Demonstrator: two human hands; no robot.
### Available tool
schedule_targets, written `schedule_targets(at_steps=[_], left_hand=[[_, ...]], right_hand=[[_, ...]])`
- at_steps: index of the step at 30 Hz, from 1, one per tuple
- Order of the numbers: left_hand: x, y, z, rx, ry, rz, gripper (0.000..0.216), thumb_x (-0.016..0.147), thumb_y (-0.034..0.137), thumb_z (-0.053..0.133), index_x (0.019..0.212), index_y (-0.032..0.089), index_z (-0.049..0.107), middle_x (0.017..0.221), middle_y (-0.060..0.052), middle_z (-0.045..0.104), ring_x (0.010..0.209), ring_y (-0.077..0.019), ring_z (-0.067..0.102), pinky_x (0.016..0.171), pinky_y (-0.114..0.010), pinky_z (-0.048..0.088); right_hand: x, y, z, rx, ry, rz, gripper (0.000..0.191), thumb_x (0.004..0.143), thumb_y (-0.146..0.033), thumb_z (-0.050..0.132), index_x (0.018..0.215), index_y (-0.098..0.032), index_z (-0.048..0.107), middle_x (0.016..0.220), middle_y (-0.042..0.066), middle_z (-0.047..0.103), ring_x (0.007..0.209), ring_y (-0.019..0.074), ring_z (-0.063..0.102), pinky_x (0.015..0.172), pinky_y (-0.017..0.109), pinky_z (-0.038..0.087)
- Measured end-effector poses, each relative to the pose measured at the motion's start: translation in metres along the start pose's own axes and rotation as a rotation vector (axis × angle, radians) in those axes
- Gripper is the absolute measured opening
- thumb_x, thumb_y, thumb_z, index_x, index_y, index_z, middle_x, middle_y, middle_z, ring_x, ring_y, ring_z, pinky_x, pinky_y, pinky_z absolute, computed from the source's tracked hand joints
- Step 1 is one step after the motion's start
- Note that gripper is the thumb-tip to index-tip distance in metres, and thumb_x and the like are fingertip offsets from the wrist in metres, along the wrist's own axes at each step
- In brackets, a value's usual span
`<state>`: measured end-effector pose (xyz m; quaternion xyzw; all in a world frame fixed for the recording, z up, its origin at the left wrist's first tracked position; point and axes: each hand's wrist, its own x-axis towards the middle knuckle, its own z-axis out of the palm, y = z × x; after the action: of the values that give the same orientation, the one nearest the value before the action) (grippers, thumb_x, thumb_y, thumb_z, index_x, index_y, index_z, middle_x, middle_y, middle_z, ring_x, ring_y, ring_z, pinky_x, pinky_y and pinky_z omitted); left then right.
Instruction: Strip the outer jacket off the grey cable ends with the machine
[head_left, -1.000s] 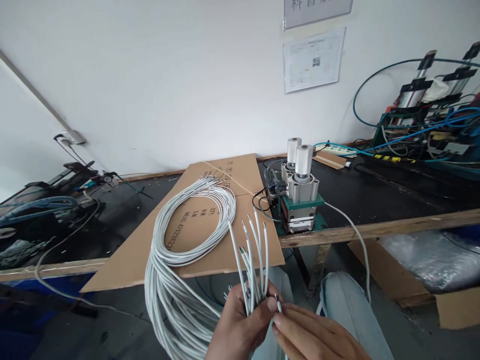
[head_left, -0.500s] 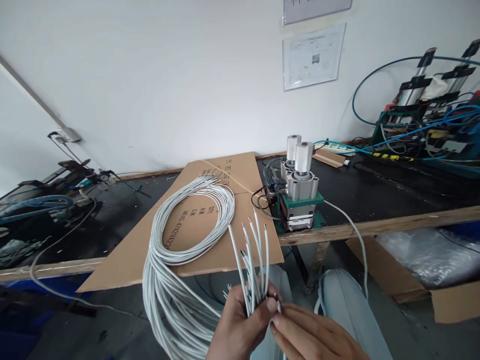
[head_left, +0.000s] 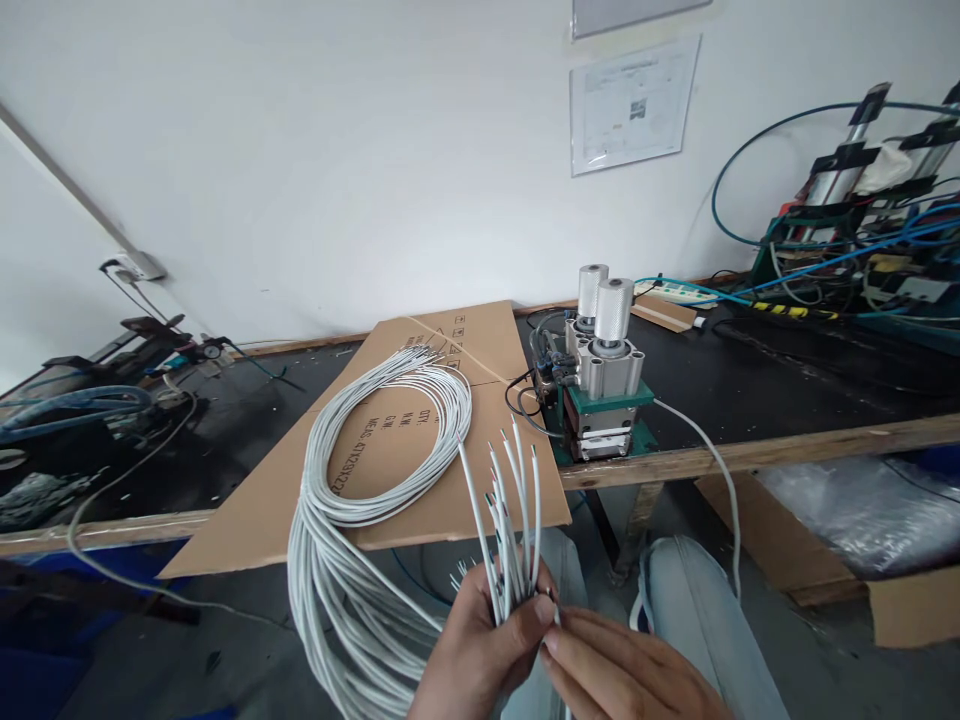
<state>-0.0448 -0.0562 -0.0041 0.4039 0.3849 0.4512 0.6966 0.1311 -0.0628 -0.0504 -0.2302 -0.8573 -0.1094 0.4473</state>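
Note:
My left hand [head_left: 491,645] is closed round a bunch of white cables [head_left: 510,540], whose cut ends point up and show small coloured wire tips. Right beside it, my right hand [head_left: 622,665] pinches one more white cable near its end, against my left thumb. The rest of that cable is mostly hidden behind the fingers. To the left, a large coil of white cable [head_left: 319,520] lies partly on a flat cardboard sheet [head_left: 255,510], and its lower loops hang over the table's front edge.
A small pneumatic press [head_left: 607,375] with two silver cylinders stands on the black table [head_left: 735,400] right of the cardboard. Hoses and machines [head_left: 847,210] occupy the far right, with more equipment [head_left: 142,390] at left. Below lie cardboard pieces and a plastic bag [head_left: 847,510].
The view has shifted slightly. The cable end between my right fingers and left thumb sits a little lower; both hands keep nearly the same place and hold.

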Motion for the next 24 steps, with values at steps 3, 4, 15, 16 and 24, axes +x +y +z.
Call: schedule_targets(at_steps=[3, 4, 15, 16, 24], left_hand=[[0.000, 0.000, 0.000, -0.012, -0.005, 0.012, 0.044, 0.074, 0.050, 0.084, 0.076, 0.016, 0.057, 0.054, 0.011, 0.037, 0.042, -0.0008, 0.021, 0.040, -0.017, 0.014], [0.000, -0.001, -0.001, -0.017, -0.010, 0.019, 0.043, 0.074, 0.049, 0.084, 0.076, 0.017, 0.056, 0.055, 0.010, 0.037, 0.042, -0.0006, 0.021, 0.040, -0.017, 0.014], [-0.001, -0.004, -0.001, -0.025, 0.036, 0.040, 0.041, 0.073, 0.047, 0.084, 0.076, 0.016, 0.057, 0.059, 0.009, 0.038, 0.042, -0.0009, 0.022, 0.041, -0.017, 0.014], [-0.001, -0.004, 0.000, -0.019, 0.048, 0.042, 0.041, 0.073, 0.047, 0.084, 0.076, 0.017, 0.057, 0.060, 0.009, 0.038, 0.043, -0.0012, 0.022, 0.040, -0.017, 0.014], [-0.003, -0.010, -0.001, 0.026, 0.088, 0.068, 0.040, 0.076, 0.048, 0.083, 0.077, 0.018, 0.057, 0.059, 0.010, 0.036, 0.045, -0.0028, 0.023, 0.042, -0.017, 0.016]], right_hand=[[-0.007, -0.002, 0.008, -0.013, 0.072, 0.004, 0.038, 0.110, -0.025, 0.040, 0.141, -0.019, 0.060, 0.108, 0.000, 0.082, 0.105, 0.0175, 0.076, 0.104, 0.020, 0.054], [-0.008, -0.002, 0.010, -0.017, 0.092, 0.002, 0.037, 0.109, -0.025, 0.041, 0.139, -0.019, 0.062, 0.107, 0.000, 0.082, 0.105, 0.0177, 0.076, 0.104, 0.020, 0.054], [-0.009, 0.002, 0.008, -0.006, 0.067, -0.037, 0.038, 0.110, -0.028, 0.038, 0.131, -0.017, 0.068, 0.107, 0.001, 0.082, 0.106, 0.0180, 0.076, 0.105, 0.021, 0.054], [-0.009, 0.002, 0.009, -0.010, 0.077, -0.036, 0.038, 0.109, -0.030, 0.040, 0.132, -0.018, 0.067, 0.108, 0.001, 0.082, 0.105, 0.0187, 0.076, 0.104, 0.021, 0.055], [-0.018, -0.006, 0.015, -0.074, 0.134, 0.045, 0.041, 0.111, -0.024, 0.033, 0.132, -0.022, 0.068, 0.101, -0.001, 0.083, 0.094, 0.0147, 0.079, 0.091, 0.015, 0.060]])
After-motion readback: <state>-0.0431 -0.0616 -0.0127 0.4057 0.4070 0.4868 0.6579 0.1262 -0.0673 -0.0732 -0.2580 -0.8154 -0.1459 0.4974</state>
